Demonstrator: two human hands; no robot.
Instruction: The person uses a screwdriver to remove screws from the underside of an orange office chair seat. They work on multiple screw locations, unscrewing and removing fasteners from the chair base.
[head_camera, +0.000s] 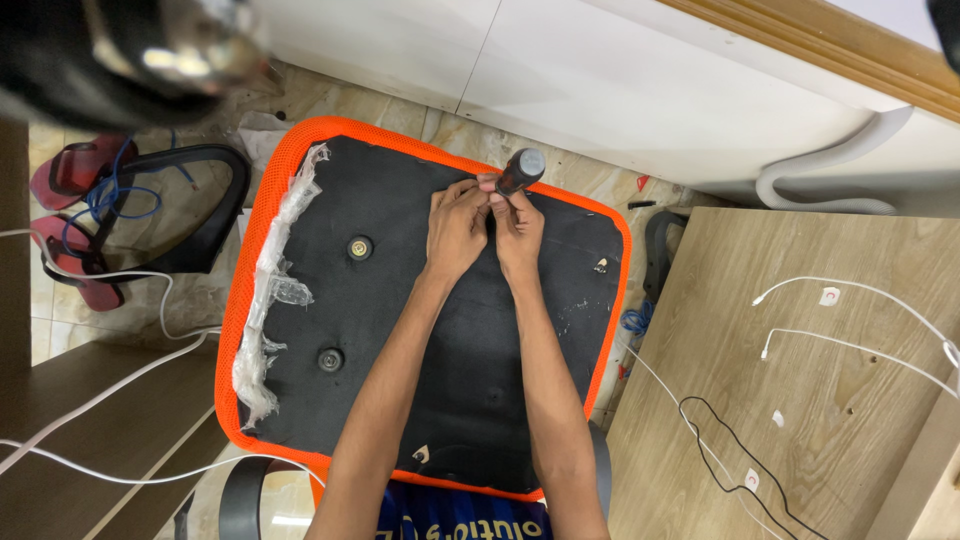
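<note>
Right hand (519, 232): fingers curled around the black handle of a screwdriver (521, 171), which stands nearly upright near the far edge of the seat; its tip is hidden by the fingers. Left hand (455, 230): touching the right, fingertips bunched and pinching at the foot of the screwdriver; what they pinch cannot be made out. Both forearms reach up from the bottom of the view, side by side. Under the hands: an upturned chair seat (400, 330), black underside with an orange mesh border, lying over the person's lap. On the black surface: two round metal fittings (359, 248), left of the hands. Along the seat's left edge: a strip of torn clear plastic wrap (270, 300). Left of the seat, on the tiled floor: a black armrest (205, 215), red sandals (70, 170), blue wire (110, 198), white cables. Right of the seat: a wooden board (800, 400) carrying thin white and black cables.
</note>
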